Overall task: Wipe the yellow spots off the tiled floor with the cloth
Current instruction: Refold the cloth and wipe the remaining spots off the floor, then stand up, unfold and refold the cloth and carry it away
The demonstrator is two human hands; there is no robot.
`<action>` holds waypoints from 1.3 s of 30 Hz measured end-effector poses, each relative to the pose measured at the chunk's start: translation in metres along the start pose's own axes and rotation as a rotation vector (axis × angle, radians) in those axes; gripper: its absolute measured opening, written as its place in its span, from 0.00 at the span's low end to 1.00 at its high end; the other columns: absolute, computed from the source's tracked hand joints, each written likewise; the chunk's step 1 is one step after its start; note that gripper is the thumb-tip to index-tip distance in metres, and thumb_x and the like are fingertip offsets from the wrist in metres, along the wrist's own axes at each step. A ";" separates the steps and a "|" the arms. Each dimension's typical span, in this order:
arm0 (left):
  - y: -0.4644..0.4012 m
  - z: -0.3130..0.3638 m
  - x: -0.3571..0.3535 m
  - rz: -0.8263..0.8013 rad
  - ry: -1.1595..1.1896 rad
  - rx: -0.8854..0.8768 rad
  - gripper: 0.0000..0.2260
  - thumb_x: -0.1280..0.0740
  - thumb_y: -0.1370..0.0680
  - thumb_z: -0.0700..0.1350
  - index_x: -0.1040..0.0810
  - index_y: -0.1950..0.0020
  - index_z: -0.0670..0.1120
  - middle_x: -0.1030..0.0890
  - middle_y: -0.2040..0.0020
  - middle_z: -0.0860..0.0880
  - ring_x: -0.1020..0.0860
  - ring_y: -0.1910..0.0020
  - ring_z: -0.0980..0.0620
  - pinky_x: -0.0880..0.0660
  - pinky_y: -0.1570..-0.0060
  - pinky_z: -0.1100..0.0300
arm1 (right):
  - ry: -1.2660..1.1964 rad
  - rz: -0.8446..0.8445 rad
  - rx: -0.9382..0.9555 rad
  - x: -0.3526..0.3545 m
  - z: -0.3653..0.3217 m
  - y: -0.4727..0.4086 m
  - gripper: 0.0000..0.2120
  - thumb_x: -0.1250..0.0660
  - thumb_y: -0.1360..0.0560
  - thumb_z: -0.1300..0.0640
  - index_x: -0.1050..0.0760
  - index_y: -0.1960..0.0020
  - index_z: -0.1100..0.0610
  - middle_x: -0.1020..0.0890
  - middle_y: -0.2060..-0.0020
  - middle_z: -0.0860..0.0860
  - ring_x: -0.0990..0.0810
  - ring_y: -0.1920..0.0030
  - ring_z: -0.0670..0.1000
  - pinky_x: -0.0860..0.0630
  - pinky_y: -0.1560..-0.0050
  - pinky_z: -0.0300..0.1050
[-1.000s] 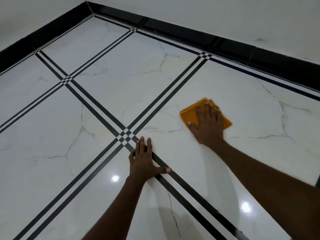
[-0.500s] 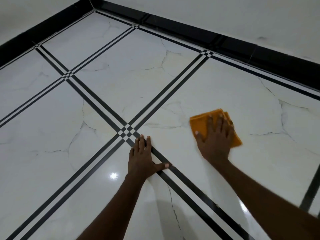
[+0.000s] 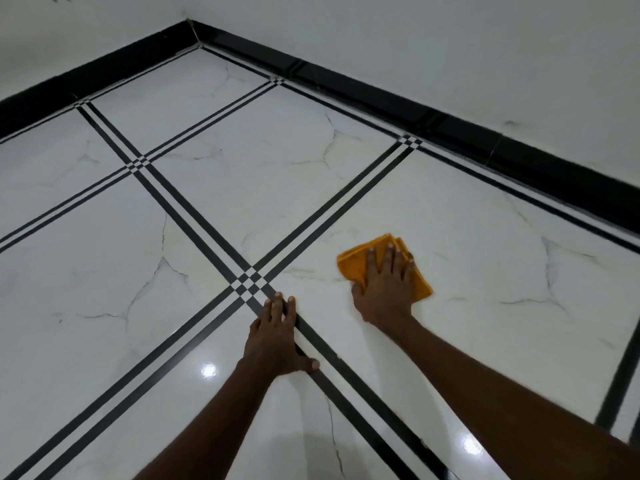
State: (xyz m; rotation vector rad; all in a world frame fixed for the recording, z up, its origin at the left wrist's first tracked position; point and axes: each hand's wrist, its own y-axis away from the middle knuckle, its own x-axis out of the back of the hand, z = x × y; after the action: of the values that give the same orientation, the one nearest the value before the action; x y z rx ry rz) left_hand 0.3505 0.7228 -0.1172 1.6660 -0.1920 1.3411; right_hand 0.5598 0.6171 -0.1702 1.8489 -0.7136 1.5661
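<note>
- left hand (image 3: 275, 337) lying flat, palm down, fingers together pointing forward, thumb sticking out to the right
- right hand (image 3: 384, 285) pressing down palm-flat, fingers spread
- both forearms reaching forward, bare, right one stretching further

glossy white marble-look tiled floor (image 3: 214, 216) with doubled black stripes; an orange cloth (image 3: 356, 263) lies flat on it, and a left hand (image 3: 275, 337) rests palm-down.
</note>
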 end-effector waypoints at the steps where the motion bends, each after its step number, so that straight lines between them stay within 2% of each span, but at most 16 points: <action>1: 0.001 0.003 0.014 -0.063 -0.001 0.010 0.57 0.28 0.31 0.67 0.60 0.18 0.45 0.61 0.18 0.41 0.58 0.19 0.40 0.45 0.24 0.43 | 0.023 -0.066 0.012 0.011 0.001 -0.003 0.35 0.49 0.19 0.39 0.46 0.17 0.55 0.44 0.20 0.65 0.45 0.20 0.66 0.55 0.20 0.66; 3: 0.008 0.007 0.051 -0.177 0.078 0.014 0.43 0.28 0.26 0.61 0.42 0.20 0.43 0.43 0.20 0.42 0.41 0.22 0.42 0.36 0.27 0.48 | -0.064 -0.174 0.005 0.054 0.003 -0.010 0.23 0.46 0.17 0.47 0.32 0.25 0.53 0.29 0.26 0.60 0.32 0.25 0.62 0.44 0.23 0.62; 4: 0.013 0.007 0.071 -0.194 0.146 0.000 0.35 0.29 0.25 0.59 0.33 0.23 0.43 0.33 0.24 0.42 0.34 0.26 0.44 0.33 0.30 0.52 | -0.156 -0.187 -0.023 0.085 0.003 -0.014 0.17 0.44 0.17 0.50 0.25 0.34 0.53 0.21 0.35 0.57 0.24 0.32 0.61 0.36 0.29 0.58; 5: 0.018 0.008 0.086 -0.199 0.207 -0.009 0.30 0.30 0.24 0.58 0.28 0.27 0.43 0.28 0.27 0.44 0.30 0.28 0.45 0.32 0.32 0.54 | -0.244 -0.183 -0.063 0.108 0.002 -0.016 0.12 0.43 0.18 0.52 0.23 0.43 0.54 0.18 0.45 0.55 0.20 0.40 0.60 0.29 0.38 0.54; 7: 0.040 0.010 0.133 -0.164 0.340 -0.013 0.29 0.31 0.23 0.60 0.27 0.27 0.45 0.27 0.27 0.46 0.30 0.28 0.47 0.34 0.30 0.55 | -0.392 -0.155 -0.110 0.175 -0.005 -0.020 0.10 0.42 0.17 0.53 0.25 0.51 0.55 0.19 0.56 0.53 0.17 0.48 0.59 0.29 0.52 0.47; 9: 0.071 0.014 0.190 -0.110 0.503 -0.039 0.26 0.31 0.23 0.60 0.24 0.29 0.47 0.24 0.30 0.47 0.28 0.30 0.49 0.33 0.31 0.56 | -0.639 -0.167 -0.115 0.255 -0.016 -0.020 0.10 0.41 0.17 0.54 0.22 0.46 0.56 0.20 0.53 0.52 0.18 0.45 0.59 0.27 0.51 0.47; 11: 0.108 0.019 0.260 -0.025 0.705 -0.073 0.16 0.30 0.22 0.57 0.18 0.39 0.51 0.18 0.39 0.47 0.21 0.37 0.47 0.26 0.38 0.55 | -0.896 -0.220 -0.098 0.349 -0.026 -0.017 0.13 0.39 0.17 0.54 0.21 0.36 0.55 0.19 0.44 0.53 0.20 0.40 0.58 0.23 0.41 0.52; 13: 0.150 0.024 0.328 0.059 1.044 -0.073 0.10 0.28 0.24 0.55 0.16 0.46 0.52 0.15 0.46 0.47 0.17 0.44 0.46 0.22 0.43 0.53 | -1.048 -0.234 -0.020 0.443 -0.042 -0.006 0.15 0.37 0.17 0.52 0.23 0.33 0.53 0.19 0.39 0.53 0.20 0.37 0.58 0.23 0.37 0.56; 15: 0.201 0.030 0.407 0.061 1.350 -0.096 0.16 0.28 0.24 0.56 0.19 0.41 0.48 0.16 0.43 0.45 0.17 0.44 0.46 0.21 0.40 0.50 | -1.148 -0.204 0.055 0.548 -0.057 0.010 0.18 0.36 0.17 0.47 0.25 0.29 0.51 0.19 0.36 0.52 0.20 0.37 0.57 0.22 0.37 0.59; 17: 0.250 0.042 0.476 0.031 1.553 -0.182 0.21 0.30 0.24 0.58 0.21 0.37 0.46 0.16 0.41 0.44 0.17 0.42 0.46 0.22 0.39 0.49 | -1.270 -0.205 0.091 0.636 -0.068 0.031 0.15 0.37 0.17 0.47 0.23 0.33 0.50 0.17 0.38 0.51 0.18 0.39 0.56 0.19 0.40 0.58; 19: 0.300 0.054 0.550 0.021 1.650 -0.279 0.22 0.31 0.25 0.58 0.22 0.37 0.47 0.15 0.43 0.46 0.16 0.44 0.46 0.20 0.43 0.50 | -1.374 -0.235 0.111 0.727 -0.079 0.051 0.15 0.36 0.18 0.50 0.23 0.34 0.53 0.16 0.40 0.53 0.16 0.40 0.57 0.18 0.40 0.57; 22: 0.389 0.073 0.666 0.108 1.663 -0.387 0.22 0.30 0.24 0.56 0.23 0.33 0.47 0.16 0.40 0.49 0.16 0.43 0.48 0.18 0.49 0.52 | -1.458 -0.270 0.132 0.861 -0.092 0.089 0.19 0.31 0.21 0.51 0.23 0.32 0.54 0.15 0.40 0.54 0.15 0.41 0.58 0.18 0.42 0.60; 29: 0.568 0.124 0.874 0.378 1.519 -0.401 0.17 0.26 0.25 0.51 0.19 0.39 0.47 0.14 0.46 0.49 0.16 0.46 0.45 0.19 0.45 0.44 | -1.302 -0.118 -0.007 1.086 -0.083 0.146 0.19 0.27 0.23 0.53 0.22 0.34 0.56 0.16 0.42 0.56 0.16 0.44 0.59 0.20 0.39 0.61; 32: 0.620 0.151 0.928 0.467 1.429 -0.398 0.17 0.27 0.23 0.49 0.20 0.37 0.45 0.15 0.44 0.47 0.17 0.45 0.46 0.19 0.46 0.48 | -1.188 0.041 0.034 1.148 -0.068 0.164 0.19 0.27 0.23 0.54 0.23 0.34 0.55 0.16 0.47 0.54 0.16 0.46 0.55 0.18 0.44 0.54; 36: 0.669 0.191 0.966 0.541 1.285 -0.365 0.13 0.29 0.22 0.48 0.18 0.39 0.44 0.14 0.47 0.44 0.15 0.48 0.45 0.18 0.49 0.52 | -0.923 0.365 0.159 1.206 -0.040 0.199 0.09 0.28 0.24 0.49 0.19 0.46 0.50 0.15 0.53 0.47 0.15 0.54 0.49 0.19 0.49 0.49; 39: 0.695 0.224 0.975 0.558 1.231 -0.369 0.11 0.31 0.20 0.47 0.16 0.45 0.41 0.14 0.51 0.40 0.15 0.50 0.43 0.17 0.51 0.53 | -1.123 0.120 0.330 1.234 -0.028 0.228 0.12 0.30 0.21 0.49 0.18 0.46 0.58 0.13 0.55 0.55 0.12 0.57 0.54 0.16 0.60 0.46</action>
State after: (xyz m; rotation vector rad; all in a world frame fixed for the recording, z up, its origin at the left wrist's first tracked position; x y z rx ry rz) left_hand 0.4380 0.5938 1.0909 0.2784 -0.1482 2.3322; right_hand 0.5674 0.4626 1.0753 2.9687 -1.0648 0.5809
